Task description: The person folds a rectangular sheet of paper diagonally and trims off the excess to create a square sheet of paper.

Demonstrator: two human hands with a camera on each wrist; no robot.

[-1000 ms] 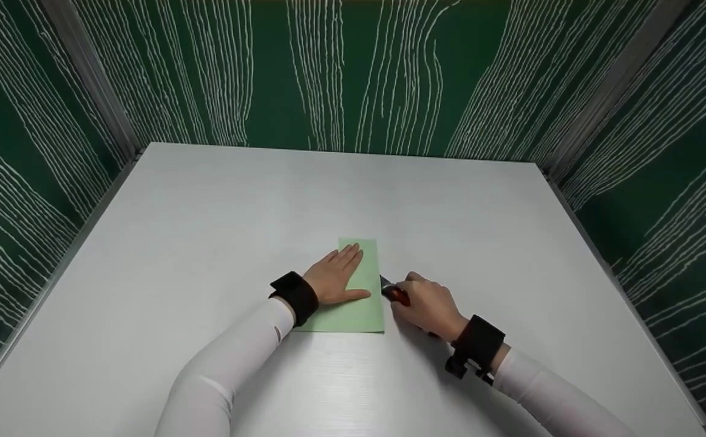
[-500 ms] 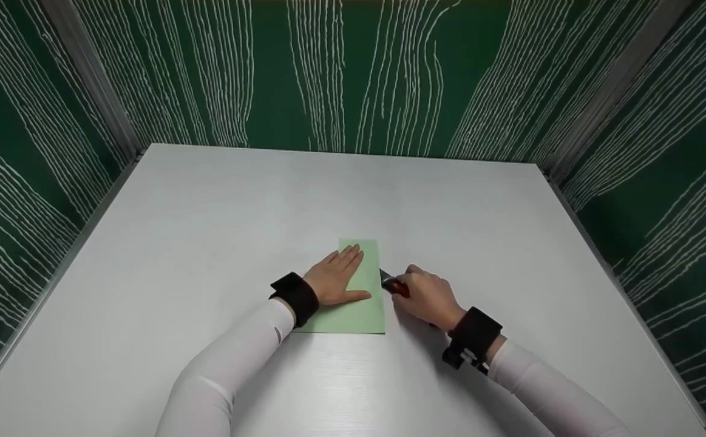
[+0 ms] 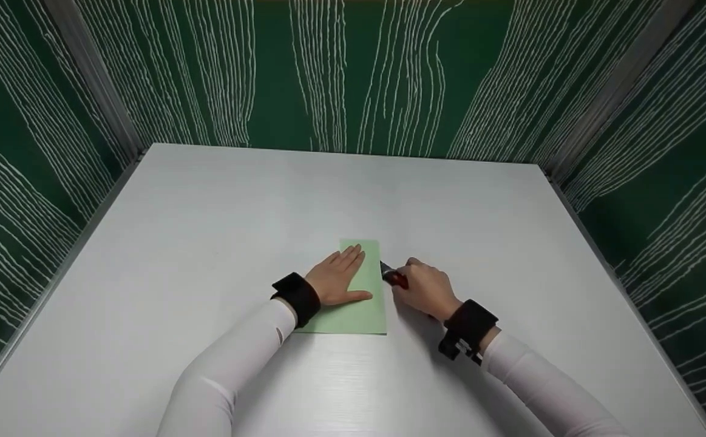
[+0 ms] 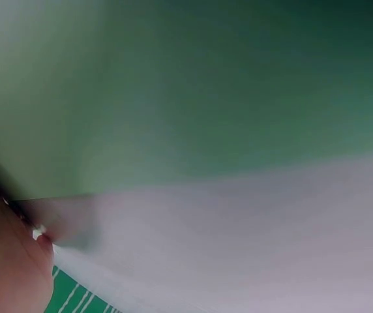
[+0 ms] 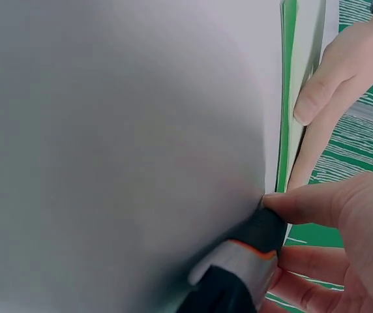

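Observation:
A light green sheet of paper [image 3: 353, 320], apparently folded with its fold at the right, lies on the white table. My left hand [image 3: 339, 280] rests flat on it, fingers straight and thumb out to the right. My right hand [image 3: 427, 288] grips a utility knife [image 3: 396, 279] with a dark and red handle, its tip against the paper's right edge; whether the blade is between the layers I cannot tell. In the right wrist view the knife's grey and black body [image 5: 255, 257] shows an orange line. The left wrist view shows mostly blurred green paper [image 4: 173, 98].
The white table [image 3: 237, 200] reaches back to green walls [image 3: 280, 73] with white wavy lines. Grey metal posts [image 3: 101, 85] stand at the back corners. Black bands [image 3: 296, 299] with cameras sit on both wrists.
My right hand has slid the knife a little way up along the paper's right edge, away from me. The left hand and the paper have stayed in place.

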